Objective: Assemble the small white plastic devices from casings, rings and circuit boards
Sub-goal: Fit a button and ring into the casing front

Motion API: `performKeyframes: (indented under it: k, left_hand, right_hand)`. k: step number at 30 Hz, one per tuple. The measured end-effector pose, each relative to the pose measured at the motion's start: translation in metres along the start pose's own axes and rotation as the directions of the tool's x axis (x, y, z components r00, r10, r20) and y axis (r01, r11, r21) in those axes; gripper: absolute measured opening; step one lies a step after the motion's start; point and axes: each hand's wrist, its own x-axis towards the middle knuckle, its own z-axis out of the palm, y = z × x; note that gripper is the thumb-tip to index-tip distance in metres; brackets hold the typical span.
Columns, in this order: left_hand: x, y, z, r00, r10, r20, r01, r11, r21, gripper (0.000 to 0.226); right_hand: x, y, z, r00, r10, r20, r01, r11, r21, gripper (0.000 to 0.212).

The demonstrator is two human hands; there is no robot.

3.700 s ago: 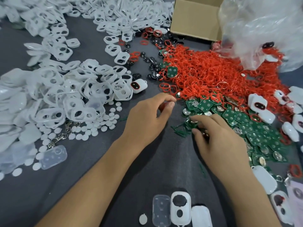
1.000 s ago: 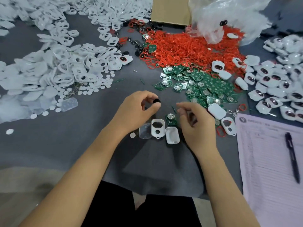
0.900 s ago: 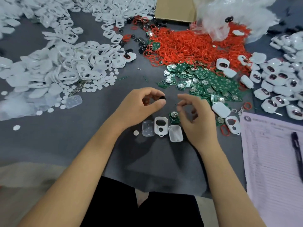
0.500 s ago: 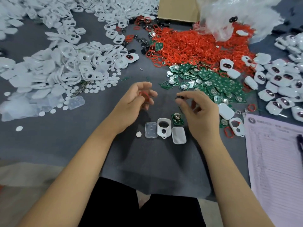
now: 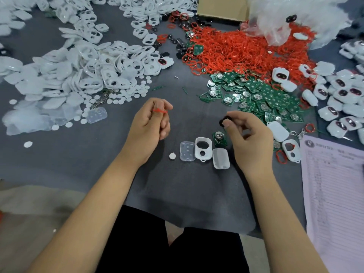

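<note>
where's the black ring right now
In the head view the black ring is pinched at the right hand's fingertips, held above the table just up from the circuit board beside the white casing.

My casings (image 5: 203, 148) are glossy white plastic; the tray (image 5: 187, 151) is clear plastic. Boards (image 5: 262, 95) carry shiny metal discs. Table cloth (image 5: 177, 194) is matt grey; form (image 5: 334, 194) is paper.

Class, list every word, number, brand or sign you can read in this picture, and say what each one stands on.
No text here can be read.
Printed sheet at the right edge: a round logo, a heading and ruled rows of print, all too blurred to read.
Green circuit boards, white casings and cardboard box: no legible marking.
</note>
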Motion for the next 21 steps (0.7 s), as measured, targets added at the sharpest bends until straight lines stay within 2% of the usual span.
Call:
performKeyframes:
  k: [2,6,10,14,18,21]
  left_hand:
    - [0.002,-0.001,0.002,1.000,-0.003,-0.003,0.003,1.000,-0.020,0.023]
    - [0.005,-0.001,0.002,0.998,-0.062,-0.014,0.061,0.997,-0.051,0.038]
    - [0.006,-0.001,0.002,0.996,-0.084,-0.013,0.083,0.994,-0.075,0.031]
    - [0.001,0.000,0.005,0.999,-0.040,-0.016,0.040,0.999,0.024,0.028]
    - [-0.002,0.003,0.005,0.999,-0.008,-0.038,0.012,0.993,0.118,0.025]
    - [-0.004,0.005,0.006,1.000,0.028,-0.004,-0.026,0.971,0.238,0.029]
  right_hand:
    - [0.001,-0.001,-0.001,1.000,0.021,-0.003,-0.021,0.999,0.031,0.015]
    - [0.001,-0.002,-0.001,1.000,0.019,0.022,-0.020,0.999,0.047,0.018]
    - [0.004,-0.001,0.006,0.995,-0.018,0.101,0.022,0.999,-0.033,0.018]
    - [0.009,-0.006,0.018,0.974,-0.092,0.206,0.118,0.986,-0.116,0.019]
    - [0.009,-0.004,0.019,0.967,-0.129,0.220,0.164,0.975,-0.150,0.014]
    - [0.007,-0.002,0.018,0.965,-0.123,0.230,0.171,0.964,-0.203,0.012]
